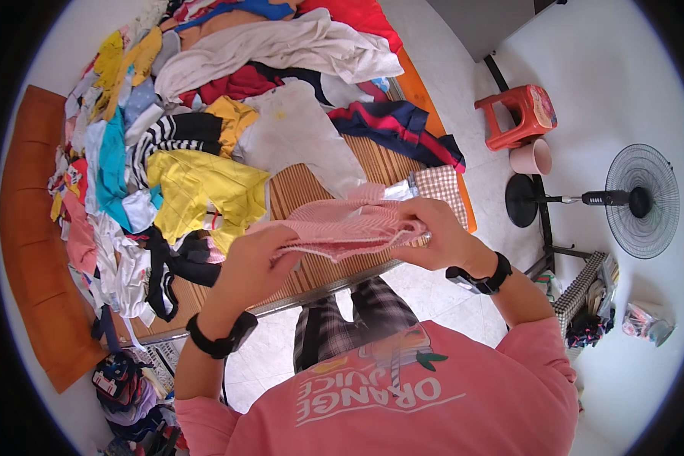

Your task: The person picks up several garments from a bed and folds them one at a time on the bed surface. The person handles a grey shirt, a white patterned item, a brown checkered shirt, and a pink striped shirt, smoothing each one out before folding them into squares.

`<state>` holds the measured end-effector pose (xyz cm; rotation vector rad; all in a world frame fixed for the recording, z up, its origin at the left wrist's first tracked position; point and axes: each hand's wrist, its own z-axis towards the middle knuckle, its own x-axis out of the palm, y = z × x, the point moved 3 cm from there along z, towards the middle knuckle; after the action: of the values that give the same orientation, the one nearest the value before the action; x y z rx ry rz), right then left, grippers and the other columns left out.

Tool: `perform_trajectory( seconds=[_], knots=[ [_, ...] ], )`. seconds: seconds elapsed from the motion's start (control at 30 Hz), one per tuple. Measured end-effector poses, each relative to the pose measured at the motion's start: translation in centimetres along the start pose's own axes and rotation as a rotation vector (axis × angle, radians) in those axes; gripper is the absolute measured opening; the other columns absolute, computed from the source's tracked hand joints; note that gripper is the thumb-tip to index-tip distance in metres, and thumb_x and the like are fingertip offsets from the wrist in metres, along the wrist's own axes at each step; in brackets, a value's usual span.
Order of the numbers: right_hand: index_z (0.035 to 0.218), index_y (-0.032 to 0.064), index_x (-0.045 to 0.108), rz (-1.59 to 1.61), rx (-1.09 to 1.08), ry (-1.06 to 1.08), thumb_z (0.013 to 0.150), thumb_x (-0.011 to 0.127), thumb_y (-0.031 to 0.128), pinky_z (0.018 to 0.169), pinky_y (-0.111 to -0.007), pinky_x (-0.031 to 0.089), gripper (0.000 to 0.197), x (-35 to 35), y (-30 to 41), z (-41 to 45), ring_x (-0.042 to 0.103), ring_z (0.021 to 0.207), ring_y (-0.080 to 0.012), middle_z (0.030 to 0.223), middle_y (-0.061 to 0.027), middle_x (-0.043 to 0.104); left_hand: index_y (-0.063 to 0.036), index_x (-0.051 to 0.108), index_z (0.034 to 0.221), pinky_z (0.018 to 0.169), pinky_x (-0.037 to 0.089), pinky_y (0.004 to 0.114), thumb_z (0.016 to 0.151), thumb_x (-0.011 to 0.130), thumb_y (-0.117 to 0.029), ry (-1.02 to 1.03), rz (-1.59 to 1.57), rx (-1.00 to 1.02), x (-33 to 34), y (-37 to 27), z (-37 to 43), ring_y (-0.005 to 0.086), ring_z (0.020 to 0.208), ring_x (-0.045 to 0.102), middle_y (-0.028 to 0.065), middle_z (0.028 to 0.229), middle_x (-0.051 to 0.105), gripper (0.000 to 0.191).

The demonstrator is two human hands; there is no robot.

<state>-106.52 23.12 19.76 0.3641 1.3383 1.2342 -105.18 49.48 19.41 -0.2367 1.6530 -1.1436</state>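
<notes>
Between my two hands a pink striped garment (347,225) is stretched by its white-trimmed edge, which gapes a little. My left hand (256,262) grips one end of that edge, and my right hand (439,233) grips the other. The garment hangs over the near side of a bed with a striped bamboo-like mat (302,188). Just past it lie a pair of light grey trousers (296,125) and a yellow garment (211,188). Near my right hand sits a brown-and-white checked folded cloth (442,185).
A large heap of mixed clothes (111,154) covers the bed's left and far parts, beside an orange padded headboard (40,239). On the right stand a red plastic stool (524,114), a pink bin (531,157) and a floor fan (641,199). Bags (119,382) lie at lower left.
</notes>
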Motion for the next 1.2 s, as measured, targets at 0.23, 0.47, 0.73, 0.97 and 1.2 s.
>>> perform_trajectory(
  seconds=[0.23, 0.47, 0.73, 0.97, 1.2],
  knots=[
    [0.086, 0.0043, 0.062, 0.021, -0.104, 0.141, 0.069, 0.071, 0.012, 0.054, -0.032, 0.043, 0.020, -5.3, 5.6, 5.5, 0.056, 0.059, -0.0280, 0.070, -0.0097, 0.059, -0.0013, 0.063, 0.076, 0.050, 0.041, 0.026, 0.070, 0.072, -0.011, 0.032, -0.160, 0.017, -9.3, -9.6, 1.0, 0.0140, 0.054, 0.055, 0.0075, 0.063, 0.058, 0.014],
    [0.082, 0.0044, 0.059, -0.352, -0.005, 0.181, 0.064, 0.057, 0.004, 0.067, -0.039, 0.044, 0.019, -0.5, 4.2, 6.2, 0.058, 0.076, -0.0309, 0.077, -0.0110, 0.060, 0.0021, 0.063, 0.083, 0.057, 0.044, 0.023, 0.075, 0.069, -0.012, 0.041, -0.096, -0.047, -8.3, -9.8, 2.2, 0.0080, 0.062, 0.055, 0.0056, 0.065, 0.058, 0.017],
    [0.089, 0.0142, 0.067, -0.701, -0.233, -0.177, 0.064, 0.065, 0.004, 0.065, -0.038, 0.040, 0.027, -0.6, 7.4, 7.9, 0.053, 0.071, -0.0291, 0.076, -0.0093, 0.052, 0.0004, 0.065, 0.089, 0.059, 0.047, 0.027, 0.074, 0.071, -0.010, 0.120, -0.141, 0.065, -9.1, -10.9, -0.4, 0.0130, 0.065, 0.060, 0.0088, 0.073, 0.064, 0.020],
    [0.122, 0.0147, 0.055, 0.189, 0.586, 0.259, 0.085, 0.058, 0.015, 0.071, -0.033, 0.050, 0.038, 0.6, 6.3, 6.9, 0.061, 0.079, -0.0181, 0.116, -0.0070, 0.054, -0.0025, 0.066, 0.093, 0.066, 0.049, 0.032, 0.075, 0.068, -0.010, 0.086, -0.120, 0.298, -2.8, -12.4, -0.8, 0.0263, 0.077, 0.064, 0.0118, 0.086, 0.066, 0.020],
    [0.125, 0.0047, 0.046, 1.320, 0.922, 0.247, 0.096, 0.040, 0.041, 0.091, -0.029, 0.044, 0.047, 4.6, 7.8, 1.5, 0.056, 0.104, -0.0144, 0.118, -0.0069, 0.055, -0.0074, 0.062, 0.091, 0.070, 0.047, 0.039, 0.074, 0.065, -0.017, 0.070, -0.100, 0.269, -1.0, -9.3, 0.5, 0.0307, 0.080, 0.059, 0.0122, 0.091, 0.056, 0.019]
  ],
)
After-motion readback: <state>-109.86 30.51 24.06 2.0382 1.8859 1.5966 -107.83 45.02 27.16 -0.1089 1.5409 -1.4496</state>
